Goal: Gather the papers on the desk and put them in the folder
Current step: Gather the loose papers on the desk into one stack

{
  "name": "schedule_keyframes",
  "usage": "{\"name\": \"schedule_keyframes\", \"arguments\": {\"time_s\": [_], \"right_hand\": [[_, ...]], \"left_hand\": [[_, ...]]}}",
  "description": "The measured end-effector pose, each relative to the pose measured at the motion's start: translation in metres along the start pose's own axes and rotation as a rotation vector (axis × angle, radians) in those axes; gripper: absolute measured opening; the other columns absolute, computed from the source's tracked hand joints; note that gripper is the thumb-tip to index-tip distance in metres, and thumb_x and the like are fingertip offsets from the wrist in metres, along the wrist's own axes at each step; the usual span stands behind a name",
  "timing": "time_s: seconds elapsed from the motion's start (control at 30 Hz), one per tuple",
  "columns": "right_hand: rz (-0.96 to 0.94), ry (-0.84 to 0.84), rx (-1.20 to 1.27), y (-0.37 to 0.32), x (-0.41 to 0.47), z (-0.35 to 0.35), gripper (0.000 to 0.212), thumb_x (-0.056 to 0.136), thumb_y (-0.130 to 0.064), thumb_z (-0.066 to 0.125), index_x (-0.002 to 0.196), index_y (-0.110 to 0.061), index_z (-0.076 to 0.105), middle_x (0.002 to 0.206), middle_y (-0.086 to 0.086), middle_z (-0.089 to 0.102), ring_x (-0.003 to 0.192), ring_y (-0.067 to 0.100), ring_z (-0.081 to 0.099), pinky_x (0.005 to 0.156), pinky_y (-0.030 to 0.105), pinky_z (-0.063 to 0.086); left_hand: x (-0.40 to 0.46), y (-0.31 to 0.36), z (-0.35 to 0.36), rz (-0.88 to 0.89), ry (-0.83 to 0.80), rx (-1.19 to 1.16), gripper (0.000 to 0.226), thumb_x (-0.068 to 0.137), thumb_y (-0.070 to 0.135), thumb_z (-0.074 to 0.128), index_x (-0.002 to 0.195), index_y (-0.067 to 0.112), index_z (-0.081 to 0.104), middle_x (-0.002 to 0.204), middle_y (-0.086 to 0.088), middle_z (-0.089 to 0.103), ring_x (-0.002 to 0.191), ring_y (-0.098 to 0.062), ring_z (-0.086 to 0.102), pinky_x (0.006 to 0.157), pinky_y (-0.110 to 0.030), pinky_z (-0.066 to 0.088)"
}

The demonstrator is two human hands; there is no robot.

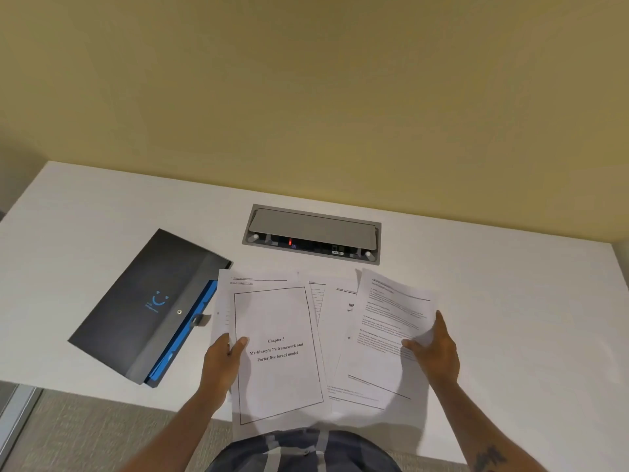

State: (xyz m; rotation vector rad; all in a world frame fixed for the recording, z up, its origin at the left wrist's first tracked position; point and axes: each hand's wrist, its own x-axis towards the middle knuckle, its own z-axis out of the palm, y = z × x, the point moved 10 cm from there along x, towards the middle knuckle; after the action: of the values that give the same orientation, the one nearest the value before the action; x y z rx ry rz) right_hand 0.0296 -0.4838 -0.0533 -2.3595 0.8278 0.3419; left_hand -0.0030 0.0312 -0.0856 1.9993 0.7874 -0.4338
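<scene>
Left hand (223, 356): pinching the Chapter 3 title page (277, 352) at its left edge.
Right hand (434, 345): gripping the text sheet (391, 321) — slide both inward, squaring edges before the folder (143, 301).

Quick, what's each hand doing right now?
Left hand: closed on the Chapter 3 sheet, thumb on top.
Right hand: holding the text page at its right edge.

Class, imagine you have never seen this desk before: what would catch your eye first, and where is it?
First, the fan of white papers at the near edge of the white desk, with the left hand pinching the "Chapter 3" sheet and the right hand on the sheets at the right. Next, the dark folder lying at the left, blue pockets showing.
</scene>
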Motion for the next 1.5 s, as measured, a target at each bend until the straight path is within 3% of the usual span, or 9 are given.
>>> {"name": "schedule_keyframes", "arguments": {"time_s": [0.17,0.33,0.63,0.8,0.9,1.07,1.27,1.37,1.5], "right_hand": [[0.036,0.009,0.315,0.011,-0.004,0.005,0.032,0.088,-0.010,0.083,0.119,-0.008,0.073,0.110,0.016,0.079,0.093,0.034,0.072,0.077,0.035,0.054],[0.034,0.025,0.479,0.010,-0.017,0.006,0.012,0.097,-0.015,0.075,0.108,-0.009,0.077,0.102,0.008,0.080,0.090,0.025,0.075,0.068,0.025,0.052],[-0.032,-0.134,0.688,-0.033,-0.050,0.029,0.015,0.101,-0.021,0.072,0.111,-0.032,0.074,0.106,-0.015,0.080,0.097,0.000,0.076,0.084,0.020,0.055],[-0.070,-0.338,0.727,-0.061,-0.072,0.071,0.019,0.104,-0.025,0.068,0.118,-0.025,0.081,0.120,-0.006,0.082,0.116,0.018,0.075,0.106,0.041,0.057],[-0.085,-0.427,0.691,-0.074,-0.088,0.094,0.019,0.105,-0.023,0.066,0.109,-0.031,0.083,0.117,-0.008,0.083,0.117,0.018,0.075,0.109,0.044,0.055],[-0.099,-0.577,0.678,-0.090,-0.119,0.126,0.024,0.108,-0.026,0.061,0.122,-0.030,0.080,0.125,-0.001,0.080,0.123,0.024,0.074,0.113,0.051,0.053],[-0.054,-0.797,0.573,-0.100,-0.151,0.155,0.034,0.100,-0.049,0.065,0.130,-0.035,0.074,0.126,0.004,0.080,0.110,0.027,0.077,0.094,0.044,0.059],[-0.032,-0.853,0.580,-0.097,-0.157,0.163,0.031,0.107,-0.038,0.059,0.135,-0.033,0.071,0.130,0.006,0.078,0.117,0.030,0.075,0.108,0.053,0.055],[-0.043,-0.931,0.574,-0.098,-0.164,0.166,0.033,0.108,-0.038,0.058,0.139,-0.030,0.069,0.135,0.007,0.075,0.127,0.035,0.070,0.114,0.058,0.051]], "left_hand": [[0.002,0.003,-0.005,0.009,-0.030,-0.104,0.022,0.100,0.037,0.061,0.102,0.015,0.055,0.096,-0.004,0.070,0.089,-0.025,0.070,0.067,-0.025,0.054],[0.005,0.011,-0.011,0.023,-0.068,-0.220,0.025,0.101,0.036,0.060,0.111,0.013,0.060,0.108,-0.007,0.075,0.099,-0.028,0.073,0.090,-0.044,0.061],[-0.011,0.036,-0.012,0.044,-0.153,-0.318,0.024,0.097,0.041,0.064,0.112,0.023,0.063,0.101,0.007,0.081,0.090,-0.014,0.080,0.065,-0.024,0.063],[-0.019,0.044,-0.001,0.088,-0.182,-0.217,0.013,0.102,0.038,0.057,0.105,0.027,0.064,0.097,0.012,0.077,0.093,-0.012,0.075,0.068,-0.015,0.056],[-0.022,0.037,0.008,0.077,-0.229,-0.153,0.015,0.103,0.036,0.054,0.101,0.024,0.063,0.109,0.010,0.072,0.101,-0.011,0.068,0.073,-0.015,0.052],[-0.030,0.022,0.006,0.047,-0.206,-0.122,0.020,0.104,0.032,0.053,0.087,0.024,0.058,0.094,0.005,0.066,0.086,-0.008,0.062,0.067,-0.014,0.048],[-0.037,0.001,0.004,-0.019,-0.213,-0.159,0.028,0.104,0.036,0.053,0.100,0.010,0.063,0.096,0.000,0.067,0.092,-0.019,0.061,0.076,-0.029,0.047],[-0.039,-0.009,0.004,-0.052,-0.242,-0.177,0.036,0.102,0.042,0.056,0.107,0.007,0.060,0.101,0.001,0.060,0.096,-0.020,0.056,0.084,-0.033,0.045],[-0.045,-0.016,0.004,-0.081,-0.295,-0.180,0.045,0.099,0.036,0.064,0.139,0.018,0.053,0.134,0.002,0.060,0.131,-0.023,0.052,0.113,-0.044,0.044]]}}
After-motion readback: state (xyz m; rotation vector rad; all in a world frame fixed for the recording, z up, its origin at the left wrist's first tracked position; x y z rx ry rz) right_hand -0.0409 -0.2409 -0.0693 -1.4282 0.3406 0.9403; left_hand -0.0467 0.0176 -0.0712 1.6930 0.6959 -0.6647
